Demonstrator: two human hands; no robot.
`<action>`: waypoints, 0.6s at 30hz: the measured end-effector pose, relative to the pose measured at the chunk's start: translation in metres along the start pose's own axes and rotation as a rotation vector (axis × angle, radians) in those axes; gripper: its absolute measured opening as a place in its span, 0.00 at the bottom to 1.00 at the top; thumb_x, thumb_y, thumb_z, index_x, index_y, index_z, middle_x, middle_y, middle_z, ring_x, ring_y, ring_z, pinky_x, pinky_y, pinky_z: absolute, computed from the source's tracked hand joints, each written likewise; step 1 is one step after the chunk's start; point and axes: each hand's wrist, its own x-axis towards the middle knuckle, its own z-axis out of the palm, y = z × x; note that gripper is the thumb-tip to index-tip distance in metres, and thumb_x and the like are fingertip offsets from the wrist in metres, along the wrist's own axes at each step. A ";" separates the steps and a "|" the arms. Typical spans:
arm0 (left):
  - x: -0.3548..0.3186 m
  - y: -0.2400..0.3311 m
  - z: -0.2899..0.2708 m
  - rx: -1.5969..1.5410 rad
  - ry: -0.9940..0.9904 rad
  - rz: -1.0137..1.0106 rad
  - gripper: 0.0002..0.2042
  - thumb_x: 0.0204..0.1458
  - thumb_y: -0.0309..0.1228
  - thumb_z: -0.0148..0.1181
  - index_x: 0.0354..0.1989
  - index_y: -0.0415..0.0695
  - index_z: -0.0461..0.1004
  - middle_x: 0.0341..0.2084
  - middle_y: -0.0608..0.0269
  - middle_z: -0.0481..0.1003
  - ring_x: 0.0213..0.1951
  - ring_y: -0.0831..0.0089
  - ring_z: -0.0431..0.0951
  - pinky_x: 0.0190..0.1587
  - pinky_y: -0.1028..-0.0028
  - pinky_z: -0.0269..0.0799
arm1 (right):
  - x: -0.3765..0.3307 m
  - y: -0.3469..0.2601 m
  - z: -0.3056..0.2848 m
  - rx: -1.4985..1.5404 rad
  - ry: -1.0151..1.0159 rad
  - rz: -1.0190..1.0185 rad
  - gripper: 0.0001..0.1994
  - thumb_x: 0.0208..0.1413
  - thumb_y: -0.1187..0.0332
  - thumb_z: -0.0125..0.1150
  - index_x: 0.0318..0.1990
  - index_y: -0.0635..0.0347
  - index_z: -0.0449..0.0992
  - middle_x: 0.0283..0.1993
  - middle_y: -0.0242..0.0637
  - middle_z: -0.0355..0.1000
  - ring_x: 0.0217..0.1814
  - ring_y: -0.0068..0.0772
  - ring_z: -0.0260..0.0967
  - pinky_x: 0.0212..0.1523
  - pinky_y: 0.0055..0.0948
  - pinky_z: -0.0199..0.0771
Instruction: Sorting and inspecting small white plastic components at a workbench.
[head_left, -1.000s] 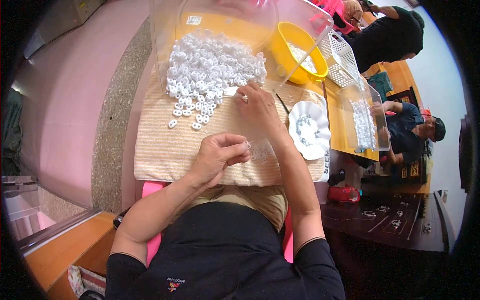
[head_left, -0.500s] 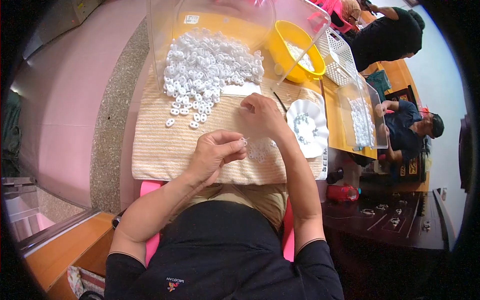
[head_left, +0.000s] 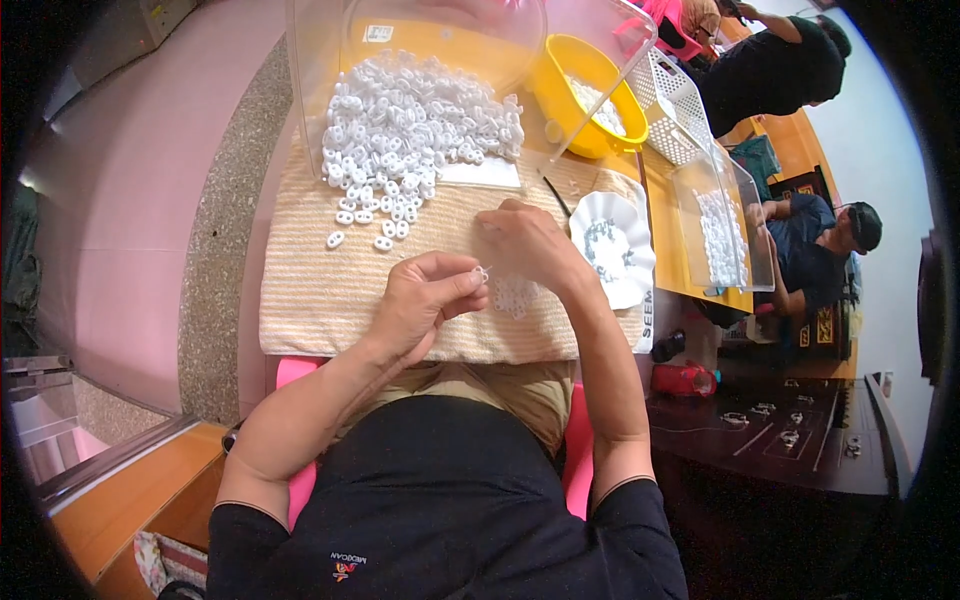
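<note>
My left hand (head_left: 430, 300) is closed, pinching a small clear ring-like piece (head_left: 484, 274) between thumb and forefinger above the towel. To its right, my right hand (head_left: 530, 243) is bent over the towel with its fingers curled inward; whatever they hold is hidden and partly blurred. Below my right hand, a patch of small clear-white pieces (head_left: 515, 297) lies on the striped beige towel (head_left: 320, 305). Farther off, a big heap of white oval pieces with two holes (head_left: 400, 125) spills out of a clear plastic bin (head_left: 310, 90) onto the towel.
A white scalloped dish (head_left: 632, 285) holds small dark-and-clear bits. Beside it lies a thin black tool (head_left: 558, 197). A yellow basin (head_left: 558, 90), a white perforated basket (head_left: 668, 120) and another clear bin (head_left: 755, 230) stand beyond. Two other people are at the right.
My left hand has shifted slightly left and up, keeping its pinch on the small ring-like piece. My right hand has moved slightly down and left, still curled. The whole view has shifted a little.
</note>
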 end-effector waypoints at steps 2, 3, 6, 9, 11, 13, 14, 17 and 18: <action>-0.001 0.000 -0.001 0.002 0.000 0.002 0.07 0.53 0.21 0.60 0.39 0.37 0.74 0.30 0.59 0.77 0.33 0.72 0.80 0.40 0.72 0.80 | 0.000 -0.003 -0.001 -0.057 -0.049 0.005 0.13 0.50 0.67 0.56 0.42 0.58 0.77 0.35 0.47 0.72 0.41 0.50 0.72 0.43 0.38 0.71; -0.001 0.000 -0.001 0.001 0.008 0.004 0.06 0.52 0.21 0.61 0.39 0.37 0.74 0.31 0.59 0.78 0.33 0.72 0.80 0.40 0.73 0.80 | -0.001 -0.004 -0.003 -0.053 -0.064 0.011 0.12 0.51 0.66 0.55 0.41 0.59 0.77 0.36 0.48 0.72 0.41 0.51 0.72 0.43 0.39 0.71; 0.000 -0.001 0.000 -0.002 0.018 0.003 0.06 0.52 0.21 0.61 0.38 0.36 0.75 0.31 0.58 0.78 0.33 0.72 0.79 0.40 0.73 0.79 | -0.005 -0.006 -0.001 -0.021 -0.029 0.037 0.12 0.51 0.67 0.54 0.42 0.60 0.76 0.38 0.50 0.72 0.42 0.51 0.71 0.44 0.38 0.71; 0.000 0.000 -0.002 -0.009 0.032 0.010 0.06 0.53 0.21 0.60 0.39 0.37 0.74 0.31 0.57 0.78 0.33 0.71 0.80 0.40 0.72 0.80 | -0.010 -0.015 -0.007 0.088 0.010 0.088 0.14 0.50 0.71 0.56 0.46 0.61 0.75 0.39 0.48 0.73 0.42 0.43 0.72 0.45 0.33 0.71; 0.000 -0.001 -0.001 -0.014 0.031 0.010 0.06 0.53 0.21 0.59 0.39 0.37 0.73 0.31 0.57 0.78 0.34 0.70 0.80 0.40 0.72 0.80 | -0.022 -0.014 -0.008 0.163 0.003 0.135 0.15 0.50 0.74 0.58 0.48 0.62 0.75 0.39 0.44 0.74 0.42 0.37 0.73 0.46 0.29 0.71; 0.001 0.000 0.000 -0.007 0.028 0.021 0.06 0.52 0.21 0.60 0.38 0.37 0.74 0.31 0.57 0.77 0.34 0.71 0.79 0.41 0.73 0.79 | -0.034 -0.008 -0.001 0.600 0.067 0.171 0.19 0.50 0.79 0.59 0.52 0.64 0.74 0.41 0.34 0.74 0.43 0.24 0.70 0.47 0.23 0.69; 0.000 0.000 0.000 -0.008 0.032 0.016 0.06 0.52 0.21 0.60 0.38 0.37 0.74 0.31 0.57 0.77 0.34 0.71 0.79 0.41 0.73 0.79 | -0.039 -0.009 0.000 0.603 0.064 0.175 0.19 0.50 0.79 0.59 0.52 0.64 0.74 0.41 0.34 0.74 0.43 0.24 0.70 0.47 0.23 0.69; 0.000 -0.001 0.000 -0.014 0.030 0.011 0.06 0.52 0.21 0.60 0.38 0.37 0.73 0.31 0.58 0.77 0.34 0.71 0.79 0.41 0.73 0.78 | -0.050 -0.012 0.002 0.873 0.084 0.262 0.18 0.51 0.81 0.60 0.51 0.66 0.73 0.42 0.28 0.72 0.45 0.19 0.67 0.48 0.21 0.68; 0.001 -0.002 -0.001 -0.017 0.030 0.013 0.06 0.52 0.21 0.61 0.38 0.37 0.73 0.31 0.59 0.77 0.33 0.72 0.79 0.41 0.74 0.78 | -0.053 -0.010 0.007 0.930 0.115 0.243 0.16 0.53 0.78 0.61 0.51 0.67 0.73 0.38 0.28 0.71 0.39 0.17 0.67 0.41 0.20 0.70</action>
